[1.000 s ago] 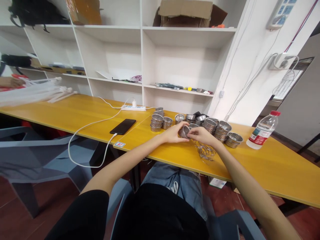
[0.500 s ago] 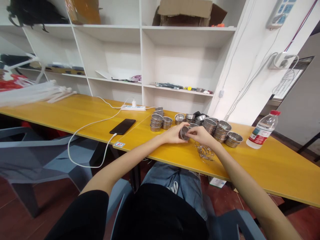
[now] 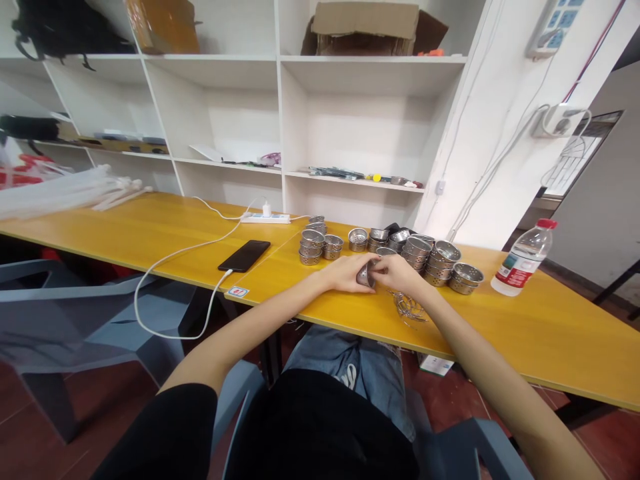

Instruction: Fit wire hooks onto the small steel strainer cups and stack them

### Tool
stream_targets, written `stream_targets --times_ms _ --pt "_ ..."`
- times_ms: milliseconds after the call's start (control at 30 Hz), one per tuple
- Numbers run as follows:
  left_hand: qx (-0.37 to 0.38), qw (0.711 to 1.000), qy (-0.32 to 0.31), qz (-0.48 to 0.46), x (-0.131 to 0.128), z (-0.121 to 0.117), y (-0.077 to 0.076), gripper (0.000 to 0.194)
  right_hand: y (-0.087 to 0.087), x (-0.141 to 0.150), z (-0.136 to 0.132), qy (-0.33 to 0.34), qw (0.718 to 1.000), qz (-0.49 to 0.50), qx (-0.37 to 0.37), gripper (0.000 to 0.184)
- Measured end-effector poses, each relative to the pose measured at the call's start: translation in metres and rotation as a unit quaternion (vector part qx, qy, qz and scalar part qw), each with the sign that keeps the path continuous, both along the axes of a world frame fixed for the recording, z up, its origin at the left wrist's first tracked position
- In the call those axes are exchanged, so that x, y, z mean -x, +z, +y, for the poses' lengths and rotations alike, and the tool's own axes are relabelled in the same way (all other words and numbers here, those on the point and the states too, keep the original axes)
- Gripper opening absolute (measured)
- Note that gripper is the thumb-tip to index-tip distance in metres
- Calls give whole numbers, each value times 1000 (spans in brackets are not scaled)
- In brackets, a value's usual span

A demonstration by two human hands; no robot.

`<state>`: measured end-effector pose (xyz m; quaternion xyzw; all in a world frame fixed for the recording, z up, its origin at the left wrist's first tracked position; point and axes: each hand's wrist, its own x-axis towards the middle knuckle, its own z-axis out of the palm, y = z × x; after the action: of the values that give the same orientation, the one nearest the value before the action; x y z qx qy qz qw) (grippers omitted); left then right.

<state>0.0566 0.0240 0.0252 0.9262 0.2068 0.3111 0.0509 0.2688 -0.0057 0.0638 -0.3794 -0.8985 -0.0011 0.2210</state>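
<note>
Head view: my left hand [image 3: 349, 273] grips a tilted metal cup [image 3: 365, 276] over the table [image 3: 525, 333], right hand [image 3: 397, 273] at its mouth, hold unclear; probably light, stiff, slick, best held round its side.

The left arm [image 3: 255, 323], bare below a black sleeve [image 3: 165, 427], stretches toward two o'clock, its wrist [image 3: 325, 280] nearly straight. The left grip [image 3: 350, 272], a bare hand, curves into a C facing three o'clock. The bare right arm [image 3: 485, 360] reaches toward ten o'clock; the right grip [image 3: 395, 273] has bent, bunched fingers close beside the left fingertips. The torso [image 3: 320, 427] sits at six o'clock.
</note>
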Motion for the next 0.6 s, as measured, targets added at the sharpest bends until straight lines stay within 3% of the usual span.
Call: stream_targets --times_ms 200,600 --pt "2 1000 13 9 1 -5 3 88 -6 2 2 17 1000 9 -10 29" --pt "16 998 48 30 1 -4 3 93 -2 6 -5 45 992 88 79 22"
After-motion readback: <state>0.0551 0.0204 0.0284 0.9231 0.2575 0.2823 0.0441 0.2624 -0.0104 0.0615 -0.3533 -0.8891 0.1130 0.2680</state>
